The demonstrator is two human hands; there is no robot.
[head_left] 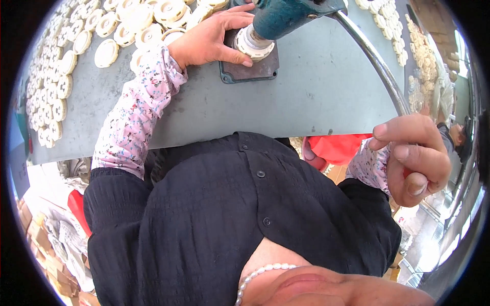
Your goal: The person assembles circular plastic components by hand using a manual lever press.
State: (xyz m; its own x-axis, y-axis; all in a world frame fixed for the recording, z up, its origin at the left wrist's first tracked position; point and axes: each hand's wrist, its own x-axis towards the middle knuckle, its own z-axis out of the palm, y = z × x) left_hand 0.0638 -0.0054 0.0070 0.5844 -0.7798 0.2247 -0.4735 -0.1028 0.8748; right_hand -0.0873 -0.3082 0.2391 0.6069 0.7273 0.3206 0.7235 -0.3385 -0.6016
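Note:
A teal hand press [286, 19] stands at the far middle of the table, its metal ram coming down onto a round cream plastic part [254, 50]. That part sits on the press's dark square base plate [250, 71]. My left hand [212, 38] curls round the part from the left, thumb in front and fingers behind. A long bent metal lever [375, 64] runs from the press toward me on the right. At its near end my right hand [416, 158] is closed round the handle, where a bit of red shows between the fingers.
Many round cream parts [106, 53] lie spread over the left and far left of the grey table [204, 109]. More sit in rows [385, 23] at the far right. Below the table edge is a red bag [337, 148]. Another person [457, 133] is in the right background.

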